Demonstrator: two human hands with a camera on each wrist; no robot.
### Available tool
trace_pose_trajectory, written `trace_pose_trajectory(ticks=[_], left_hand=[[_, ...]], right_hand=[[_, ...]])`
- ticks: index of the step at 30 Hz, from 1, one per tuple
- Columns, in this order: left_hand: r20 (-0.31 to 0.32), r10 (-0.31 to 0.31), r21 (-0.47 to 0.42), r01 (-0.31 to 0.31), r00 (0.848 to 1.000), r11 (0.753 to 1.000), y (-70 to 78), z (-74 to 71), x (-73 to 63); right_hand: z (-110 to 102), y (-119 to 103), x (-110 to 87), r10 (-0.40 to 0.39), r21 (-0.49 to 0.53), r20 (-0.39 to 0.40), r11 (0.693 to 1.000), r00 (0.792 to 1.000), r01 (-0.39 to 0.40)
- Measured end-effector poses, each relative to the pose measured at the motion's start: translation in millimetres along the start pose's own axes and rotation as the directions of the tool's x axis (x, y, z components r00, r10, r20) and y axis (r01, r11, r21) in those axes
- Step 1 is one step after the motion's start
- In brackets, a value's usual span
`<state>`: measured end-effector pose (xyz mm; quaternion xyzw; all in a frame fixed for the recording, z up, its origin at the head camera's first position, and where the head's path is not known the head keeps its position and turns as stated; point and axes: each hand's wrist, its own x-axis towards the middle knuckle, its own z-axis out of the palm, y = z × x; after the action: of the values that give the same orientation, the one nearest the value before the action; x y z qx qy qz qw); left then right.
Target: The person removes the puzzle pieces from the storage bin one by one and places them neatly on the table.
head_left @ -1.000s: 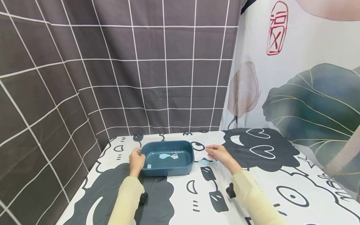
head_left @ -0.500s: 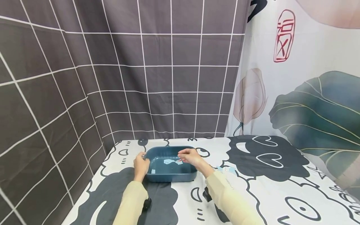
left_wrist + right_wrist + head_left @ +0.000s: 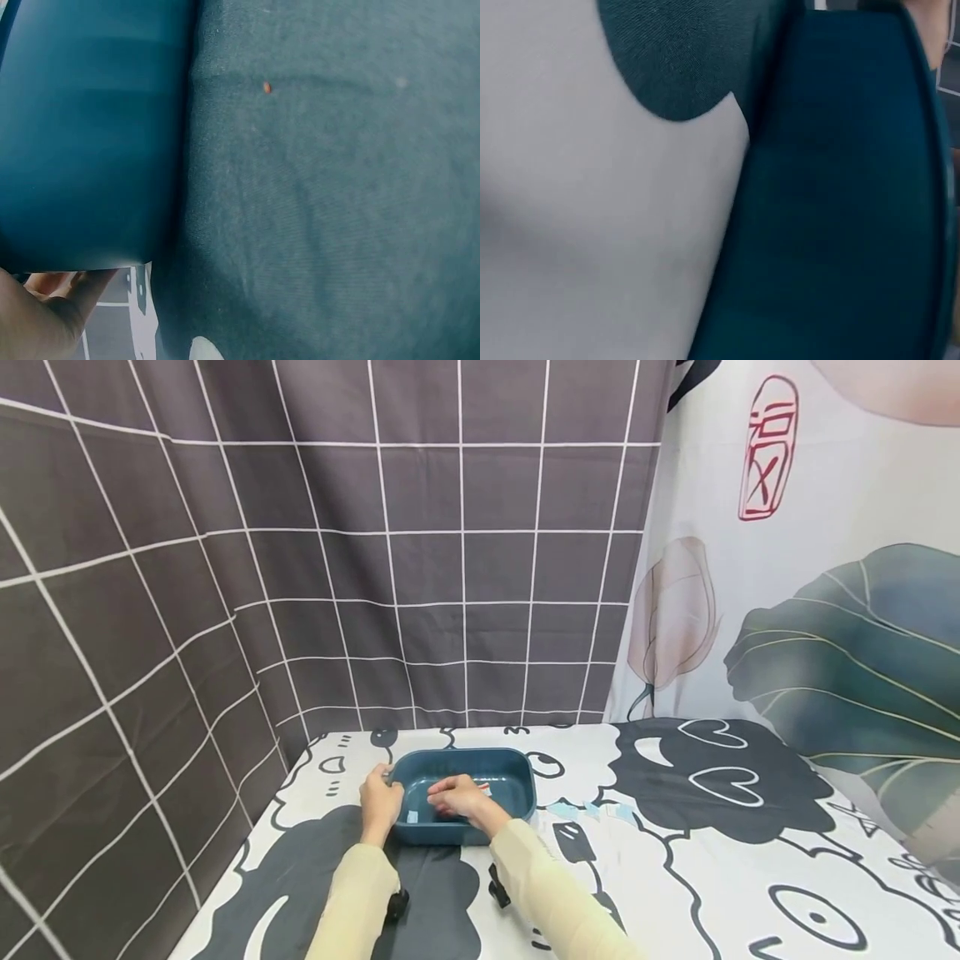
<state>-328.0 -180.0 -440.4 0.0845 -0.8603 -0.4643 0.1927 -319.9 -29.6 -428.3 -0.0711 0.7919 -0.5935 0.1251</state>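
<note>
A dark teal rectangular basin (image 3: 450, 836) sits on the cloth in the head view. My left hand (image 3: 379, 799) grips its left end, with the thumb over the rim; the left wrist view shows that hand (image 3: 41, 319) at the lower left beside the basin's outer wall (image 3: 90, 142). My right hand (image 3: 461, 797) is over the inside of the basin, fingers bent and pointing left. I cannot tell whether its fingertips hold anything. Inside lie a small pale blue piece (image 3: 412, 817) at the left and a red-and-white piece (image 3: 485, 789) partly behind the right hand.
Several pale blue flat pieces (image 3: 592, 810) lie on the patterned cloth (image 3: 720, 877) right of the basin. A dark gridded curtain (image 3: 420, 568) hangs behind and at the left, a floral curtain (image 3: 825, 652) at the right. A tiny orange speck (image 3: 267, 88) dots the cloth.
My right hand has moved left from the cloth beside the basin to over its inside. The left hand keeps its grip on the left end. The head view has shifted slightly.
</note>
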Motion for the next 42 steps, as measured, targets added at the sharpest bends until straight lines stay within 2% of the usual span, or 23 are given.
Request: trace_pose_trajectory(ticks=[6,11,16,21,23,27,28,29,30,31,34,36,38,42], left_hand=[[-0.029,0.03,0.022,-0.029,0.999,0.999,-1.4,-3.0,1.4],[-0.016,0.024,0.036,-0.024,1.0,0.999,-3.5,-0.9,2.0],[-0.036,0.039,0.03,-0.038,0.999,0.999,-5.6,1.7,-0.6],[-0.036,0.021,0.021,-0.021,0.999,1.0,-8.2,3.8,-5.6],[-0.034,0.02,0.019,-0.019,0.999,1.0,-7.7,4.4,-5.2],[-0.036,0.028,0.013,-0.027,0.999,1.0,-3.9,3.2,-1.1],[-0.033,0.023,0.01,-0.023,0.999,1.0,-3.3,3.2,-0.8],[-0.028,0.02,0.009,-0.02,0.999,1.0,-2.7,2.9,-0.4],[-0.027,0.019,0.009,-0.019,0.999,1.0,-2.3,2.7,0.0],[-0.026,0.016,0.008,-0.016,1.0,1.0,-2.2,2.5,0.4],[-0.029,0.013,0.008,-0.013,0.999,1.0,-2.6,1.6,0.8],[-0.035,0.017,0.007,-0.017,0.999,1.0,-2.9,1.1,0.7],[-0.035,0.021,0.006,-0.021,0.999,1.0,-2.9,1.0,0.4],[-0.028,0.023,0.008,-0.023,0.999,1.0,-3.5,2.2,0.4]], right_hand=[[15,-3,8.3,0.016,-0.036,0.047,0.999,0.999,-0.014],[22,-5,11.3,0.041,-0.062,0.089,0.997,0.995,-0.036],[22,-3,12.7,0.022,-0.122,0.175,0.993,0.984,0.0],[24,9,18.5,0.022,-0.163,0.204,0.987,0.979,0.012],[26,26,36.8,0.017,-0.176,0.217,0.984,0.976,0.022],[31,87,108.9,-0.058,-0.186,0.297,0.975,0.953,0.117],[32,97,120.3,-0.075,-0.195,0.316,0.97,0.946,0.142],[31,98,122.7,-0.075,-0.198,0.325,0.969,0.943,0.145],[31,95,120.7,-0.072,-0.215,0.33,0.965,0.941,0.149],[30,84,109.5,-0.055,-0.234,0.32,0.963,0.946,0.135],[27,35,55.6,-0.022,-0.272,0.284,0.957,0.959,0.102],[24,10,26.8,-0.009,-0.272,0.265,0.959,0.964,0.083],[22,-2,12.4,-0.01,-0.265,0.252,0.961,0.968,0.079],[22,-4,9.1,-0.012,-0.325,0.233,0.942,0.972,0.09]])
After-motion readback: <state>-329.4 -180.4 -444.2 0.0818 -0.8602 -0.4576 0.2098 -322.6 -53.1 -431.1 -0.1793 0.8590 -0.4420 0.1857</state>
